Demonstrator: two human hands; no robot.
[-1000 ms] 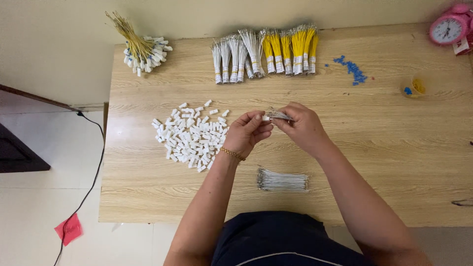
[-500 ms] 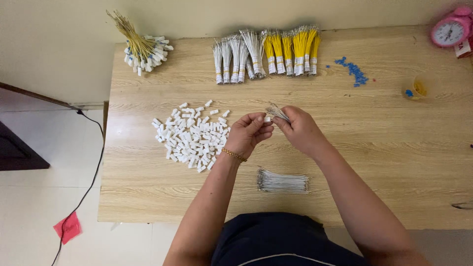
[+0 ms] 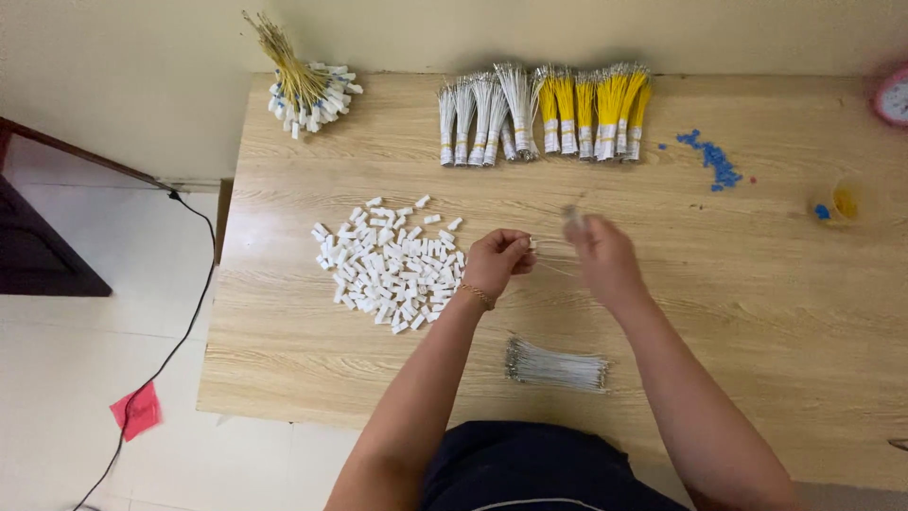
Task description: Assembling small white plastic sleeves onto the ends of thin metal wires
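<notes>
My left hand (image 3: 496, 261) pinches a small white plastic connector (image 3: 532, 244) just right of a heap of the same white connectors (image 3: 390, 264) on the wooden table (image 3: 757, 312). My right hand (image 3: 602, 257) is a short way to the right, blurred, holding a thin silver wire at its fingertips (image 3: 571, 216). The hands are apart, with a gap between them. A small bundle of silver wires (image 3: 556, 367) lies near the front edge, below both hands.
Bundles of silver wires (image 3: 484, 118) and yellow wires (image 3: 598, 112) lie along the back edge. A yellow bunch with white connectors (image 3: 301, 87) sits back left. Blue bits (image 3: 715, 161), a small cup (image 3: 838, 202) and a pink clock (image 3: 891, 96) are at right. A black cable (image 3: 180, 331) runs over the floor.
The hands were together at the connector; now the right hand has pulled away to the right with a wire. The camera view has shifted slightly.
</notes>
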